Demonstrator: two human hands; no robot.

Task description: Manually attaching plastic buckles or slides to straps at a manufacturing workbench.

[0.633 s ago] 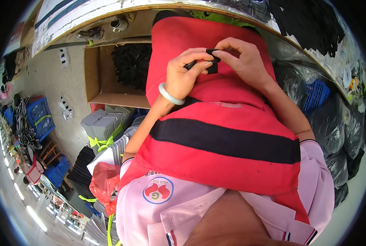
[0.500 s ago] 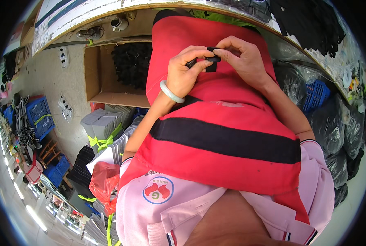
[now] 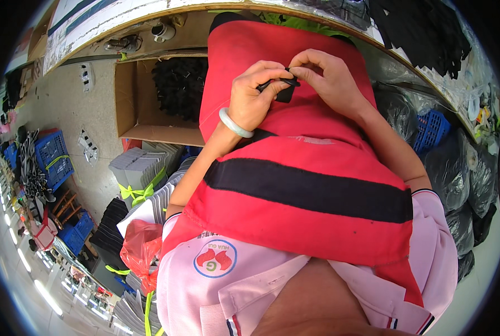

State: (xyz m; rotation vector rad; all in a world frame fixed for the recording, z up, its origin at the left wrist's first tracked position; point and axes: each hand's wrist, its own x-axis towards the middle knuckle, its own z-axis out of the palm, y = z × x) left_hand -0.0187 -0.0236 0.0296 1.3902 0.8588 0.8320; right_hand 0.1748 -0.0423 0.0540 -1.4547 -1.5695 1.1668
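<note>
Above my red apron (image 3: 306, 185), over my lap, both hands work on a small black strap piece (image 3: 285, 95). My left hand (image 3: 252, 94), with a pale bangle (image 3: 234, 124) at its wrist, pinches it between thumb and fingers. A dark rounded part pokes out beside the left fingers. My right hand (image 3: 331, 81) pinches the upper end of the piece with thumb and forefinger. A short flat tab hangs down between the hands. Fingers hide much of it, so its exact make cannot be told.
A cardboard box (image 3: 163, 135) with many black pieces (image 3: 180, 89) stands left of my lap. A worktop edge (image 3: 149, 23) arches beyond it. Grey stacks tied with green bands (image 3: 139, 168) and a red plastic bag (image 3: 141, 246) lie left; black bags (image 3: 448, 162) and a blue crate (image 3: 432, 130) right.
The black piece has turned between my fingers; its upper part now shows narrower. My right hand has shifted slightly left. Both hands still pinch it.
</note>
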